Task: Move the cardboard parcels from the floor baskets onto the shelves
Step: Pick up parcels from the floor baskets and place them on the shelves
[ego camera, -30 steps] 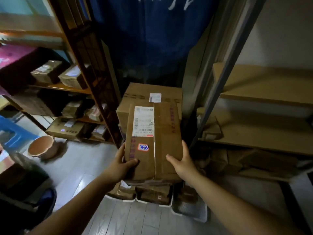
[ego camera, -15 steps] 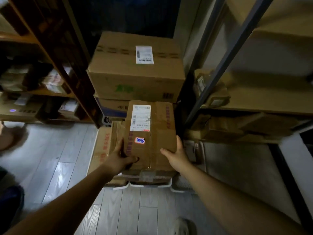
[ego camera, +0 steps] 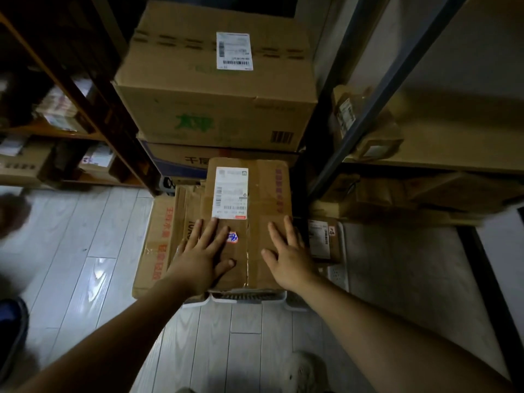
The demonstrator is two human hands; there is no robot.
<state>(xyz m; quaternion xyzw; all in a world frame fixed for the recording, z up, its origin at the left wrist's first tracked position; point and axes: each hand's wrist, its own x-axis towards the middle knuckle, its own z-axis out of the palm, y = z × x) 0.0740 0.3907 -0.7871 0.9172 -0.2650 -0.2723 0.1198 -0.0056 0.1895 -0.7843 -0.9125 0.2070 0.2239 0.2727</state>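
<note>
A flat brown cardboard parcel (ego camera: pixel 263 194) with a white shipping label and a small red-blue sticker lies on top of the white floor baskets (ego camera: pixel 249 296). My left hand (ego camera: pixel 202 255) rests flat on its near left part, fingers spread. My right hand (ego camera: pixel 289 255) lies flat on its near right part, fingers apart. Neither hand grips it. Another small labelled parcel (ego camera: pixel 324 239) sits in the basket to the right. Wooden shelves (ego camera: pixel 442 161) stand on the right, with a taped parcel (ego camera: pixel 365 123) on one.
A big carton (ego camera: pixel 218 80) is stacked on a blue-printed carton (ego camera: pixel 181 161) right behind the parcel. Flattened cartons (ego camera: pixel 158 236) lean at the left of the baskets. A dark shelf rack (ego camera: pixel 85 109) with parcels stands left. A grey metal post (ego camera: pixel 377 92) rises right. Pale plank floor (ego camera: pixel 85 251) lies left.
The parcel, held at its sides in the air before, now lies down on the baskets. Both hands have let go of its sides and lie flat on its top. The camera tilted down.
</note>
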